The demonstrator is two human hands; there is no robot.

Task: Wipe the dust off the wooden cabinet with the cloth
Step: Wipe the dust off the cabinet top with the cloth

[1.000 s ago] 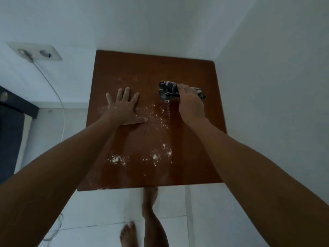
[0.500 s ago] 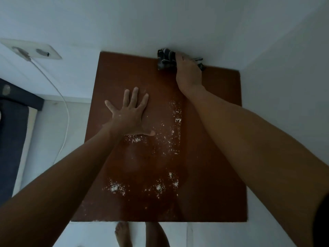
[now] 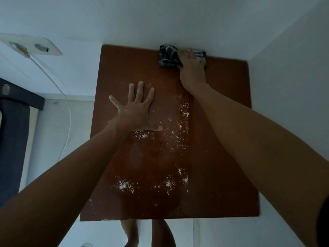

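Observation:
The wooden cabinet top [image 3: 222, 122] is a dark red-brown square seen from above. White dust [image 3: 183, 114] lies in a streak down its middle, and more dust patches [image 3: 124, 185] sit near the front edge. A dark striped cloth [image 3: 168, 56] is bunched at the far edge against the wall. My right hand [image 3: 191, 68] is shut on the cloth and presses it onto the wood. Palm down, my left hand [image 3: 135, 111] lies flat on the left half of the top with its fingers spread.
White walls close in behind and to the right of the cabinet. A wall socket [image 3: 30, 46] with a white cable [image 3: 68, 111] hangs at the left. A dark piece of furniture [image 3: 12, 139] stands at the far left. My bare legs [image 3: 130, 232] show below the front edge.
My right hand pushed the cloth from the middle of the top away to the far edge, leaving a cleaner strip on the right side. My left hand stayed flat.

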